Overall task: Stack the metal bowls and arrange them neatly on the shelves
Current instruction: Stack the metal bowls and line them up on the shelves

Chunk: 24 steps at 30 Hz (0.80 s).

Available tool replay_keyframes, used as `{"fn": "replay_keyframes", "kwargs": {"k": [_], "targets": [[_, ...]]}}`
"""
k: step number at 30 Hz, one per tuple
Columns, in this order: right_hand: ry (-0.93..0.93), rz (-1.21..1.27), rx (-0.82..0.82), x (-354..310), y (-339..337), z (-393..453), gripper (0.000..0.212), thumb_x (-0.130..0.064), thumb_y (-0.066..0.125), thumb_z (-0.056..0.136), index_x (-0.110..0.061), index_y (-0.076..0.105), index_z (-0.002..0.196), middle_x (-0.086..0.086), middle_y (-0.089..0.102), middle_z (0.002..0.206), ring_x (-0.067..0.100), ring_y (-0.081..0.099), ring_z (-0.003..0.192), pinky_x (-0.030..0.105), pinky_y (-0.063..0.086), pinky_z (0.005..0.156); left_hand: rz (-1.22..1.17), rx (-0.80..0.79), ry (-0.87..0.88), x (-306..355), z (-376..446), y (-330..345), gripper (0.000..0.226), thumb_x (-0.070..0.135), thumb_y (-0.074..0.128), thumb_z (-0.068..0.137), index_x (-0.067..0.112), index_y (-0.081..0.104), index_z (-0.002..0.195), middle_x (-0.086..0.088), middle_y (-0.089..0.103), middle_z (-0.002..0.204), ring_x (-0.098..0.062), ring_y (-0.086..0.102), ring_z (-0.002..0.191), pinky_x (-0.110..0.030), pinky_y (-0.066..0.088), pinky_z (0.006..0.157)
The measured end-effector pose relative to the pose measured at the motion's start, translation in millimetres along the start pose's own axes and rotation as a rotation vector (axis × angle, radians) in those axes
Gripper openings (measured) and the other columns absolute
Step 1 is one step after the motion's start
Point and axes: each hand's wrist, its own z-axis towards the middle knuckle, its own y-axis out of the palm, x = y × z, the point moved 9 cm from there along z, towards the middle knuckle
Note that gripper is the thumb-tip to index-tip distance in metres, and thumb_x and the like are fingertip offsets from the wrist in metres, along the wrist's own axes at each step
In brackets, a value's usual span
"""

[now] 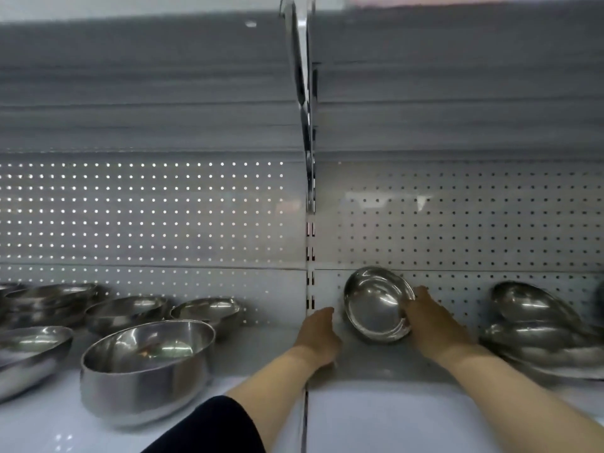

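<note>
Head view: at left, loose steel bowls point(147, 364) sit on the white shelf point(392, 416). Left hand point(318, 331) rests relaxed, holding nothing. Right hand point(434, 325) grips a tilted metal bowl point(376, 308) near the pegboard back panel point(474, 223). Nested bowls point(539, 331) lean at far right.

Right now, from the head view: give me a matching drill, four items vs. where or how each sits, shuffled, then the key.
Items
1. tilted bowl
2. big bowl
3. bowl stack
4. left hand

Places or states
A. upright, left shelf section, near the front
B. far right, leaning
C. gripped at its rim by the right hand
D. on the shelf by the centre upright, holding nothing

Pairs: 1-C, 2-A, 3-B, 4-D
</note>
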Motion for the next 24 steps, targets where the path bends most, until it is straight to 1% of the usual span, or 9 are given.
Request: {"fn": "replay_keyframes", "kwargs": {"k": [2,4,7,10,12,14,18,21,24], "targets": [[0.006,0.04,-0.001,1.9,2.9,1.3,0.029,0.003,0.043,0.09,-0.012,0.053,0.112,0.013,0.039,0.133,0.021,0.056,0.102,0.019,0.036,0.076,-0.006,0.002,0.02,1.4,3.7,3.9,0.057,-0.007,0.039,0.085,0.01,0.037,0.14,-0.009,0.046,0.14,-0.021,0.045,0.129,-0.029,0.036,0.109],[-0.007,0.069,0.003,1.3,4.2,1.5,0.024,0.002,0.042,0.09,-0.012,0.053,0.107,0.009,0.042,0.121,0.02,0.055,0.095,0.019,0.036,0.075,-0.023,0.001,0.036,2.8,5.9,8.7,0.052,-0.009,0.038,0.083,0.01,0.048,0.13,-0.009,0.055,0.129,-0.023,0.052,0.121,-0.032,0.041,0.106],[0.011,0.118,0.014,1.6,2.9,0.5,0.017,0.003,0.041,0.09,-0.012,0.047,0.092,0.008,0.044,0.112,0.022,0.055,0.09,0.025,0.041,0.073,-0.033,0.026,0.036,4.8,5.3,7.9,0.043,-0.01,0.035,0.082,0.005,0.057,0.115,-0.016,0.062,0.117,-0.029,0.057,0.112,-0.036,0.045,0.101],[-0.037,0.135,-0.01,-0.9,2.1,2.9,0.015,0.001,0.05,0.088,-0.008,0.058,0.097,0.008,0.045,0.115,0.02,0.053,0.093,0.022,0.042,0.082,-0.081,0.104,0.002,2.7,3.9,-3.5,0.034,-0.006,0.037,0.085,0.003,0.063,0.105,-0.015,0.066,0.11,-0.029,0.06,0.107,-0.032,0.047,0.092],[-0.098,0.179,-0.021,-9.3,-2.2,4.4,0.01,-0.004,0.06,0.085,-0.009,0.066,0.092,0.003,0.044,0.116,0.016,0.051,0.095,0.018,0.039,0.084,-0.088,0.178,-0.027,1.4,0.8,-16.5,0.024,0.002,0.042,0.089,0.003,0.064,0.099,-0.015,0.066,0.107,-0.029,0.06,0.104,-0.029,0.046,0.084],[-0.165,0.258,-0.008,-23.8,-9.5,4.4,0.004,-0.011,0.067,0.083,-0.012,0.067,0.087,-0.003,0.042,0.114,0.012,0.05,0.094,0.017,0.037,0.084,-0.079,0.274,-0.044,2.1,-4.1,-34.9,0.021,0.009,0.049,0.089,0.003,0.064,0.101,-0.016,0.065,0.109,-0.03,0.06,0.105,-0.026,0.044,0.082],[-0.28,0.341,0.044,-60.3,-20.0,0.9,0.008,-0.02,0.064,0.087,-0.017,0.063,0.094,-0.008,0.047,0.103,0.01,0.051,0.088,0.015,0.036,0.074,0.017,0.44,-0.085,7.9,-18.8,-80.4,0.028,0.007,0.049,0.088,0.002,0.06,0.113,-0.017,0.062,0.118,-0.031,0.057,0.112,-0.029,0.044,0.091],[-0.314,0.322,0.057,-82.1,-18.9,-3.0,0.005,-0.02,0.06,0.09,-0.017,0.061,0.094,-0.005,0.054,0.095,0.011,0.052,0.084,0.021,0.039,0.072,0.131,0.379,-0.138,6.7,-24.6,-93.7,0.022,0.008,0.047,0.088,0.0,0.058,0.106,-0.018,0.062,0.112,-0.033,0.058,0.106,-0.031,0.045,0.084],[-0.328,0.281,0.044,-98.8,-12.0,-6.3,0.003,-0.019,0.056,0.093,-0.018,0.057,0.094,-0.006,0.05,0.093,0.011,0.048,0.082,0.021,0.034,0.069,0.234,0.314,-0.175,0.3,-27.7,-97.0,0.022,0.013,0.05,0.089,-0.002,0.056,0.104,-0.018,0.061,0.112,-0.032,0.058,0.106,-0.03,0.045,0.081]]}}
